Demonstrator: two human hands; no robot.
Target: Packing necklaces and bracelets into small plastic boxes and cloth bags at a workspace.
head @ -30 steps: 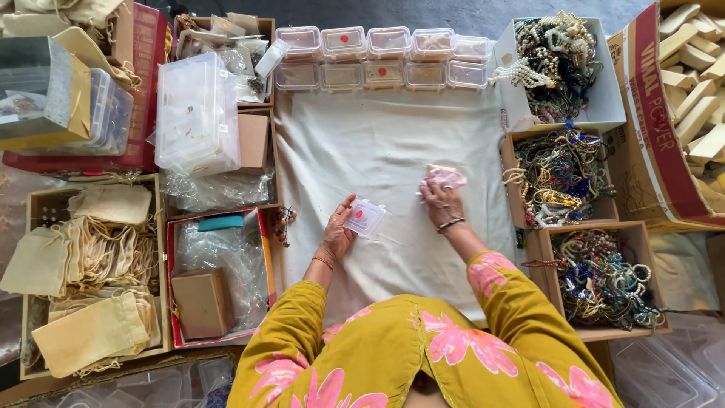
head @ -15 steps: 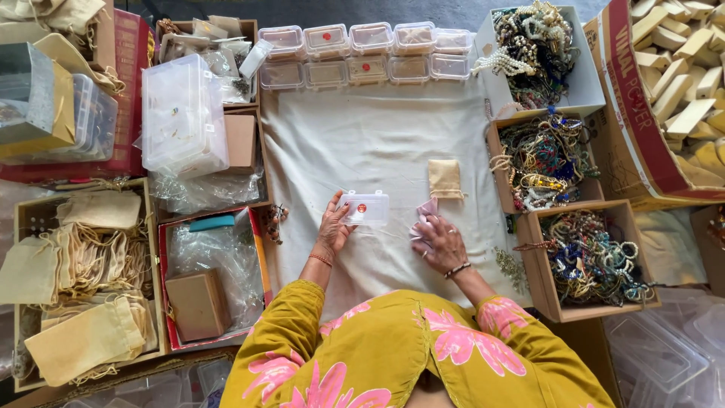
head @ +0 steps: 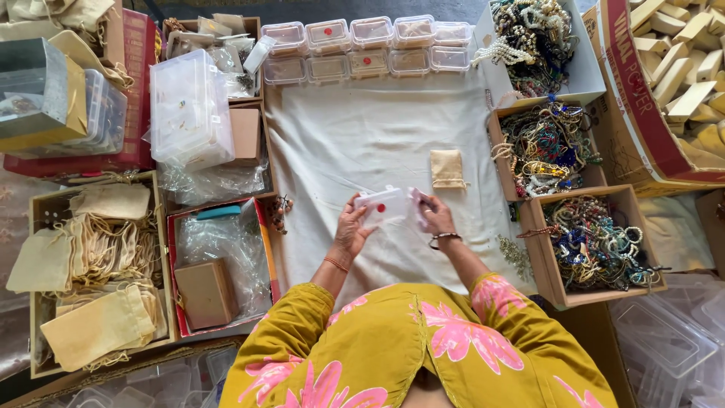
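A person in a mustard garment with pink flowers sits over a white cloth (head: pixel 362 143) spread on the floor, both hands raised just above it near its lower middle. The left hand (head: pixel 351 230) closes its fingers around the underside of a small clear plastic box (head: pixel 381 205), a shallow rectangular case with a red dot on its face, held roughly level. The right hand (head: pixel 436 217) meets the box at its right end and pinches a pale pink piece (head: pixel 417 205) there; whether that is a small pouch or a bit of wrapping is hard to tell from this height. A bangle circles the right wrist. Just beyond the hands, a small tan drawstring pouch (head: pixel 447 168) lies flat on the cloth, apart from the box. Along the far edge of the cloth stand two rows of similar clear boxes (head: pixel 368 47), several with red dots. To the right, cardboard boxes of beaded jewellery (head: pixel 593 242) sit against the cloth's edge; to the left, a carton of cream cloth pouches (head: pixel 91 264) and a larger clear plastic container (head: pixel 189 106).
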